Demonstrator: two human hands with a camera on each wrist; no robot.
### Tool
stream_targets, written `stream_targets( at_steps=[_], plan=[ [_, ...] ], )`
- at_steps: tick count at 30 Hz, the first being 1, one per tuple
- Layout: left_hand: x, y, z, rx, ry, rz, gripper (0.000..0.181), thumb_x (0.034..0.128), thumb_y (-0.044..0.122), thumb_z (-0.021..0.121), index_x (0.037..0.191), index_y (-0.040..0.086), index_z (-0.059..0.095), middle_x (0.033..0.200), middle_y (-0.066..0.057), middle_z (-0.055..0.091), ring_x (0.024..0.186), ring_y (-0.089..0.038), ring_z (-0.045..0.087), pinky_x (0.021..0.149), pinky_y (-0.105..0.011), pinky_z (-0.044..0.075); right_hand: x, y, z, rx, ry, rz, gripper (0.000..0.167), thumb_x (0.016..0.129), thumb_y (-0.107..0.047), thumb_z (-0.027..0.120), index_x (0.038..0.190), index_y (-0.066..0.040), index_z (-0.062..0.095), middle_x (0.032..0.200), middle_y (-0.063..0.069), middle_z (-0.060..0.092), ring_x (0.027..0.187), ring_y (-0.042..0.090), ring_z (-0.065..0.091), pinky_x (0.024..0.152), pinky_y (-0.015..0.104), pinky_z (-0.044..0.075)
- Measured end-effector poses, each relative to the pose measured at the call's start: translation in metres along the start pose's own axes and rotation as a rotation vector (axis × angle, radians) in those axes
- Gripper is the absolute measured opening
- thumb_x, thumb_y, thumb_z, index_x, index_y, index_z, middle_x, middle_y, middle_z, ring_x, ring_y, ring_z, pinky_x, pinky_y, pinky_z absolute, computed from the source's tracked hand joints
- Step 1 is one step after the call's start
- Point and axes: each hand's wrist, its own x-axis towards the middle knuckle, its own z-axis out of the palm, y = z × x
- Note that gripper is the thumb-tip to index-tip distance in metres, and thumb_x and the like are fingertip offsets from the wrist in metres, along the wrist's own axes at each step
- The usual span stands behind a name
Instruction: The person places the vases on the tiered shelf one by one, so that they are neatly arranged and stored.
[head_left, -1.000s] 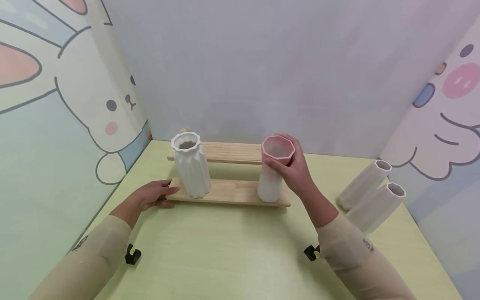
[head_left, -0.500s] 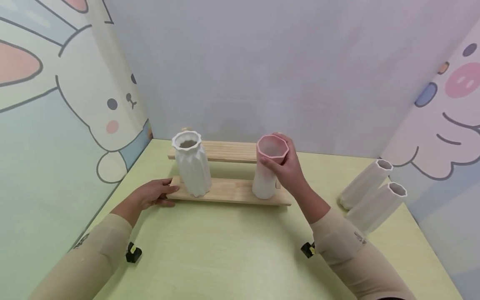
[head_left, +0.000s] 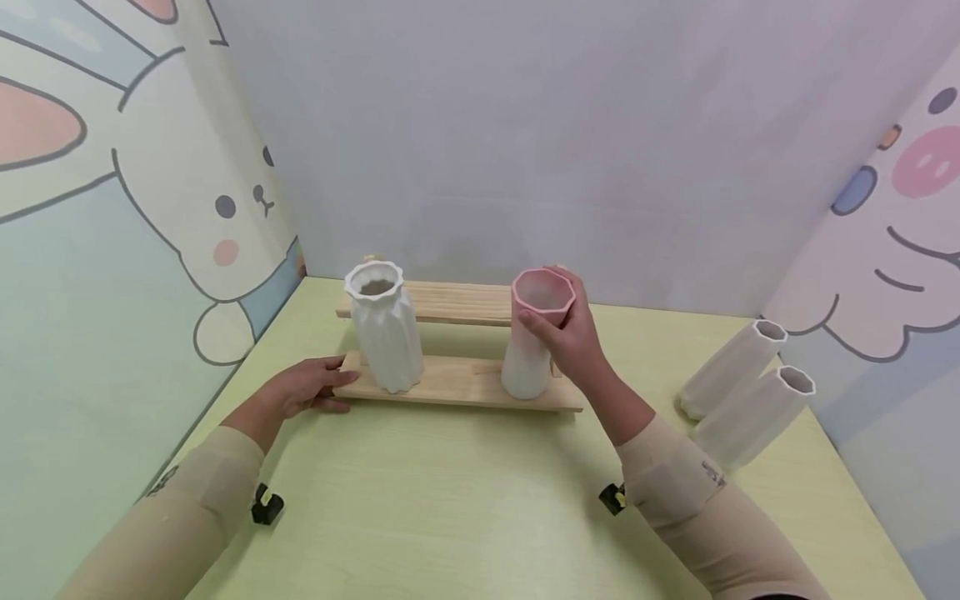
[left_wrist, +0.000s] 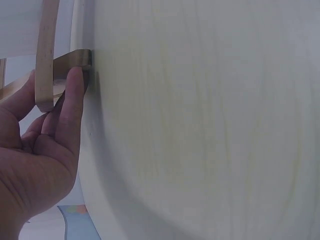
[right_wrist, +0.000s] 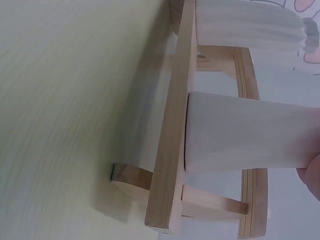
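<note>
A two-tier wooden shelf (head_left: 457, 385) stands on the table near the back wall. My left hand (head_left: 303, 387) grips the left end of its lower board, thumb above and fingers below; the left wrist view shows the board's end (left_wrist: 45, 75) between them. In my right hand (head_left: 573, 333) is a pink-and-white vase (head_left: 527, 367), held near its pink octagonal rim. The right wrist view shows this vase (right_wrist: 240, 132) upright, its base at the lower board. A white pleated vase (head_left: 387, 342) stands on the same board, towards the left.
Two tall white vases lean at the table's right side, one farther back (head_left: 727, 371) and one nearer (head_left: 757, 417). The pale yellow-green table (head_left: 450, 500) meets a grey back wall (head_left: 525, 150) and cartoon-printed side walls.
My right hand has moved the pink-and-white vase a little to the left along the lower board, mostly in the first half second. My left hand keeps its grip on the shelf.
</note>
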Motion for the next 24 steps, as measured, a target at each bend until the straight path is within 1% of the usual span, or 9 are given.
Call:
stream_targets(
  at_steps=[6, 9, 16, 22, 24],
  plan=[
    [-0.002, 0.002, -0.001, -0.001, 0.003, 0.009, 0.088, 0.0979, 0.035, 0.062, 0.158, 0.009, 0.004, 0.149, -0.028, 0.034, 0.106, -0.018, 0.065, 0.091, -0.037, 0.058, 0.000, 0.001, 0.005, 0.053, 0.028, -0.018, 0.079, 0.083, -0.026, 0.079, 0.146, -0.016, 0.032, 0.134, 0.009, 0.047, 0.116, 0.024, 0.051, 0.089, 0.026, 0.055],
    [-0.002, 0.003, -0.001, -0.005, -0.007, 0.019, 0.086, 0.0986, 0.034, 0.061, 0.158, 0.009, 0.004, 0.147, -0.028, 0.036, 0.105, -0.016, 0.065, 0.091, -0.037, 0.058, -0.001, 0.003, 0.007, 0.064, 0.043, -0.027, 0.080, 0.083, -0.028, 0.080, 0.145, -0.015, 0.031, 0.136, 0.009, 0.046, 0.117, 0.023, 0.050, 0.090, 0.026, 0.054],
    [-0.002, 0.002, 0.001, -0.008, -0.005, 0.011, 0.086, 0.0986, 0.033, 0.061, 0.158, 0.009, 0.003, 0.149, -0.028, 0.033, 0.104, -0.016, 0.065, 0.091, -0.037, 0.058, -0.002, 0.008, 0.006, 0.023, 0.045, -0.037, 0.078, 0.084, -0.025, 0.078, 0.146, -0.016, 0.030, 0.137, 0.009, 0.046, 0.118, 0.023, 0.050, 0.090, 0.026, 0.054],
    [-0.001, 0.002, 0.002, 0.003, -0.022, 0.017, 0.086, 0.0993, 0.034, 0.059, 0.158, 0.007, 0.002, 0.149, -0.030, 0.034, 0.105, -0.022, 0.066, 0.091, -0.037, 0.058, -0.003, 0.013, 0.004, -0.028, 0.022, -0.066, 0.082, 0.087, -0.027, 0.075, 0.150, -0.015, 0.024, 0.138, 0.011, 0.045, 0.118, 0.023, 0.049, 0.090, 0.026, 0.053],
    [0.000, 0.002, 0.002, 0.002, -0.016, 0.017, 0.086, 0.0991, 0.033, 0.060, 0.158, 0.007, 0.003, 0.149, -0.029, 0.034, 0.104, -0.023, 0.067, 0.090, -0.037, 0.058, -0.003, 0.013, 0.003, -0.037, 0.019, -0.070, 0.083, 0.087, -0.027, 0.075, 0.151, -0.014, 0.023, 0.138, 0.010, 0.045, 0.118, 0.023, 0.049, 0.090, 0.027, 0.053]
  ],
)
